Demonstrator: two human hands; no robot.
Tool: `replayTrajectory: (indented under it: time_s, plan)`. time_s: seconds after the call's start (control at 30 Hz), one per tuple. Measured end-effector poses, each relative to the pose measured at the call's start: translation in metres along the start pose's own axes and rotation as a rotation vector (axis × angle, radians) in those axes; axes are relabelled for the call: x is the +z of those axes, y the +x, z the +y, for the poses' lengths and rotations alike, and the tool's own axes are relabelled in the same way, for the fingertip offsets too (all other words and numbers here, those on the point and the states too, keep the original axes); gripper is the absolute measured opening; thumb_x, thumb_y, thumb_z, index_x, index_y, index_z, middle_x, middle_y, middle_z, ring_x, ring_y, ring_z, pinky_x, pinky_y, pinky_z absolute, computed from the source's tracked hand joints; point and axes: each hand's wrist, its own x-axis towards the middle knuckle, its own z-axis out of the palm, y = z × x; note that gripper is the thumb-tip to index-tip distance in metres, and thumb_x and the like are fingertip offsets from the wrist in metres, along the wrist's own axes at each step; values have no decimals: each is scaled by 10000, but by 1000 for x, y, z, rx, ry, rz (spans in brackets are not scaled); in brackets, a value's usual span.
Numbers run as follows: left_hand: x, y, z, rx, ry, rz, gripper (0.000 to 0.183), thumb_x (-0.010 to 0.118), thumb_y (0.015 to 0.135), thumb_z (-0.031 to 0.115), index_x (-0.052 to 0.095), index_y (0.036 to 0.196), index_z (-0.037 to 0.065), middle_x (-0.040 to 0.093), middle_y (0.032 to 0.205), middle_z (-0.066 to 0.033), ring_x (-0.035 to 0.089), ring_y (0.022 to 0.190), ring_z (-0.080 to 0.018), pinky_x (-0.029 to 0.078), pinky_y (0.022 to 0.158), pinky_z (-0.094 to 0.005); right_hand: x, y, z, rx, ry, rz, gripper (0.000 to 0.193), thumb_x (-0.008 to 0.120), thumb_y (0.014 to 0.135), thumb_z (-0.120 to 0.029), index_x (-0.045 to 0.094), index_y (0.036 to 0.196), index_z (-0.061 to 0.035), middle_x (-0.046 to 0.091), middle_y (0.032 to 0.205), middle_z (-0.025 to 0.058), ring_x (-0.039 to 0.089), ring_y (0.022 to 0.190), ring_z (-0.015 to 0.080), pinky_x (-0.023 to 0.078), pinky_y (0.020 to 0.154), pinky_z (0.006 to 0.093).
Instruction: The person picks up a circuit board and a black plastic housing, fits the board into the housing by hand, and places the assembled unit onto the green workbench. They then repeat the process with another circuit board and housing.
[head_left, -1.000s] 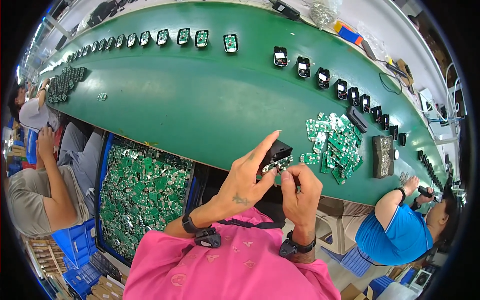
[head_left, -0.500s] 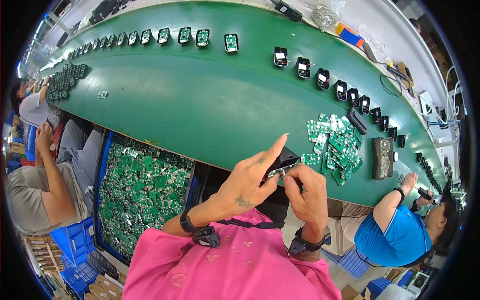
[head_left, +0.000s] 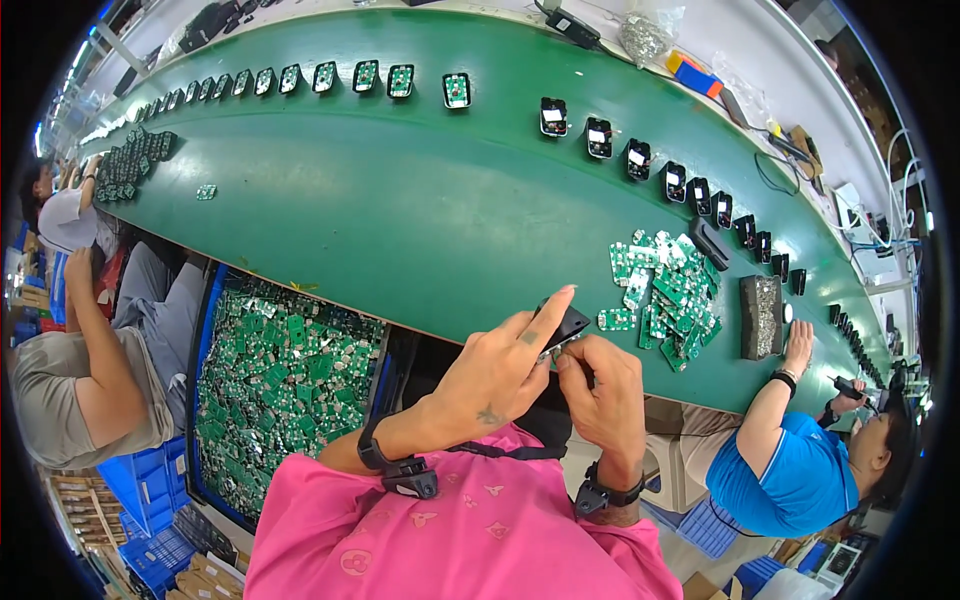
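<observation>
Left hand: the person's bare left hand (head_left: 482,380) is gripping a black, box-shaped plastic case (head_left: 573,323) between thumb and bent fingers, its index finger stretching along the case's upper side.
Case: it is sitting at the left fingertips, just beyond the right ones; the left fingers are hiding one side, so its full outline is not showing.
Silvery edge: a thin, pale metallic strip (head_left: 557,348) is showing along the case's near side, between both sets of fingertips, too small to make out fully.
Right hand: the bare right hand (head_left: 607,390) is bending its thumb and index finger close together beside that strip; whether they are pinching anything, one cannot tell.
Board pile: green rectangular circuit boards (head_left: 682,290) are lying heaped to the right of and beyond the right fingers, partly covering one another.
Blue-edged bin: a deep bin (head_left: 208,305) full of similar boards is standing left of the left fingers, its near corner disappearing behind the pink garment (head_left: 470,530).
</observation>
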Motion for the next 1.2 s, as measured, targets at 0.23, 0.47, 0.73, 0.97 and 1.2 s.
replayTrajectory:
  time_s: [0.23, 0.47, 0.73, 0.97, 1.2]
  plan:
    - [6, 3, -10, -329, -540, 11, 634, 570, 874, -35, 399, 1477, 63, 621, 1009, -85, 626, 813, -113, 524, 660, -286, 16, -10, 12, 127, 58, 87, 88, 624, 921, -53, 638, 895, 30, 632, 713, 57, 565, 592, 105, 445, 553, 261]
    - [0, -5, -19, -329, -763, -140, 652, 595, 875, -23, 385, 1481, 94, 591, 1061, -41, 598, 783, -80, 493, 633, -230, 14, -14, 21, 383, 201, 123, 177, 701, 920, -122, 633, 884, 38, 634, 674, 55, 563, 557, 83, 454, 510, 254]
    - [4, -5, -22, -326, -622, -42, 617, 652, 902, 17, 397, 1460, 88, 586, 1030, -35, 580, 785, -101, 505, 676, -251, 30, -13, 17, 104, 224, 119, 132, 715, 884, -44, 643, 942, 50, 653, 800, 50, 608, 669, 89, 487, 605, 244]
    - [15, 1, -31, -117, -547, 82, 609, 662, 846, -26, 467, 1411, 91, 552, 1216, -84, 609, 922, -132, 526, 719, -268, 26, -6, 13, 240, 529, 304, 71, 616, 927, 2, 590, 871, 38, 564, 762, 25, 531, 616, 65, 409, 528, 213]
    - [8, 7, -20, -64, -343, 151, 568, 590, 819, -69, 557, 1362, 93, 553, 1226, -111, 621, 884, -155, 522, 714, -274, 14, -4, 8, 317, 340, 111, 120, 624, 951, -59, 605, 877, 34, 564, 743, 19, 509, 575, 49, 383, 496, 211]
